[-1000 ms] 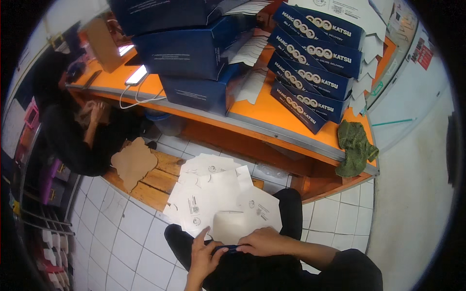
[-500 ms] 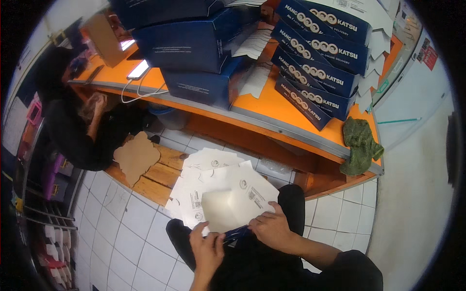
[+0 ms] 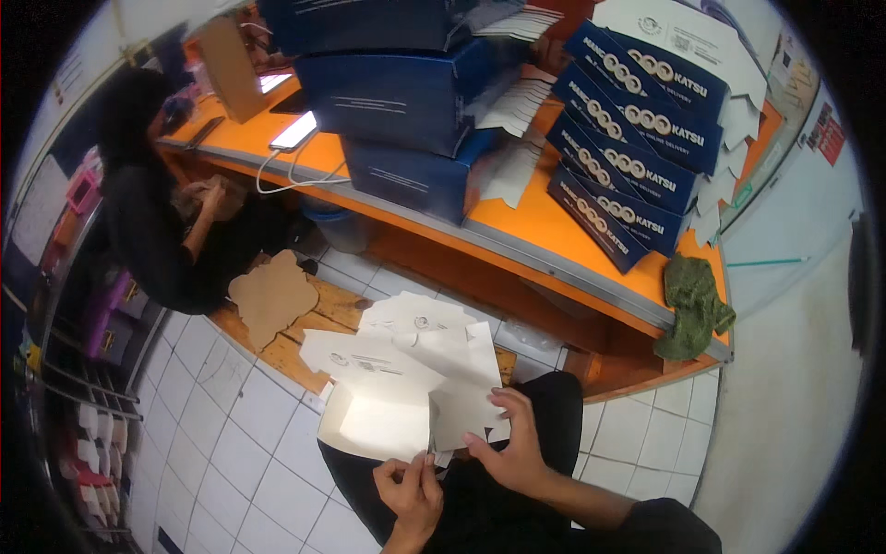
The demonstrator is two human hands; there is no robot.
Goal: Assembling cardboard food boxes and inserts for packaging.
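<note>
A partly folded white cardboard box (image 3: 383, 420) rests on my lap, its inside facing up and its printed flaps spread out. My left hand (image 3: 411, 494) pinches the box's near corner with the fingertips. My right hand (image 3: 517, 452) grips the flap on the right, with thumb and fingers apart along its edge. Just beyond the box, flat white box blanks (image 3: 415, 314) lie on the wooden bench (image 3: 323, 309); the box hides part of them.
Dark blue folded boxes (image 3: 378, 102) and nested blue boxes (image 3: 637, 138) are stacked on the orange table (image 3: 512, 217). A green cloth (image 3: 692, 309) drapes over its edge. A co-worker in black (image 3: 148, 212) sits at left, near a brown cardboard piece (image 3: 272, 295).
The box has turned and shifted left, its open inside now at the left. My left hand has moved to another corner, and my right hand has changed its hold to a flap.
</note>
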